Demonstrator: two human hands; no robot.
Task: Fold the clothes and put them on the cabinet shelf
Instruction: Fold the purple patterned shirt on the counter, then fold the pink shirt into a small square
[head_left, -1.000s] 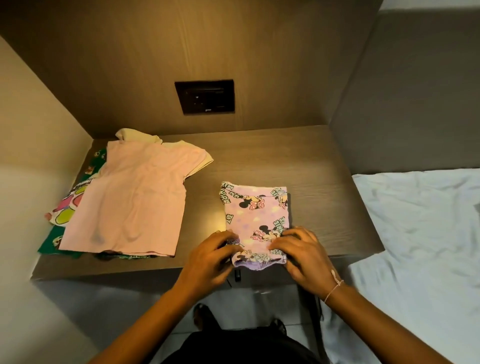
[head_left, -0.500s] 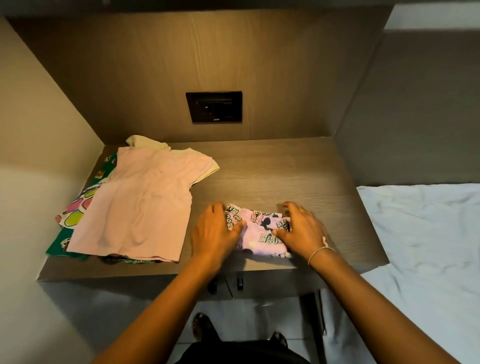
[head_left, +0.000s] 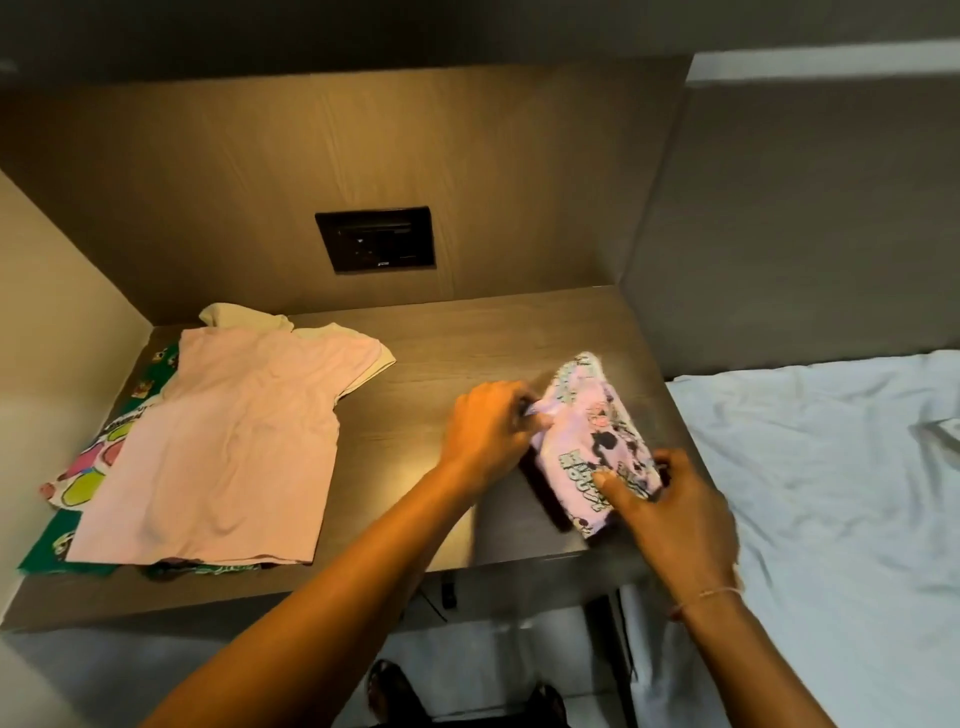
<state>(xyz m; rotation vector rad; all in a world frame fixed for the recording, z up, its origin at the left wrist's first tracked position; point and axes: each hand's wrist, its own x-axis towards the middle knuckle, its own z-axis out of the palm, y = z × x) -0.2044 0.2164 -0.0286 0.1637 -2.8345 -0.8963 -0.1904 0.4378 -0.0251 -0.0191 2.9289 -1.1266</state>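
Observation:
A small folded lilac garment (head_left: 592, 436) with cartoon prints is held just above the right end of the wooden shelf (head_left: 457, 353). My left hand (head_left: 488, 431) pinches its left edge. My right hand (head_left: 670, 509) grips its near corner, thumb on top. The garment is tilted, its far end pointing away to the upper left. On the shelf's left side a pink T-shirt (head_left: 228, 447) lies flat on top of a beige shirt (head_left: 244, 314) and a green printed garment (head_left: 67, 540).
A black socket panel (head_left: 376, 239) sits in the wooden back wall. A bed with a white sheet (head_left: 831, 493) adjoins the shelf on the right. A beige side wall (head_left: 52, 312) closes the left. Below the shelf edge the floor and my feet show.
The lilac garment was folded smaller on the shelf, then picked up and carried right. Both hands moved right with it, and the view shifted.

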